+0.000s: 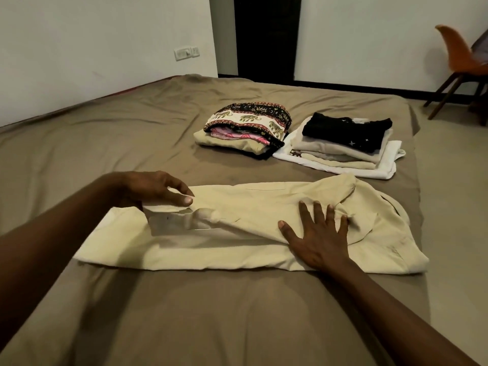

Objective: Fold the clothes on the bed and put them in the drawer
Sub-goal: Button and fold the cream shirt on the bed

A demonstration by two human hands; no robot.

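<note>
1. A patterned pile and a black-topped pile sit folded, far up the bed.
2. The cream shirt lies half folded, close by.
3. The left hand pinches its edge; the right hand presses it, fingers spread flat.
4. No drawer shows yet.

1. Standing at the far right on the tan floor: an orange chair on dark wooden legs, being cut off by the frame edge.
2. Sitting on the white wall at the left: a pale switch plate.
3. Filling the gap between wall sections at the back: a dark door.
4. Running along the wall's foot, right of the door: a black skirting.
</note>
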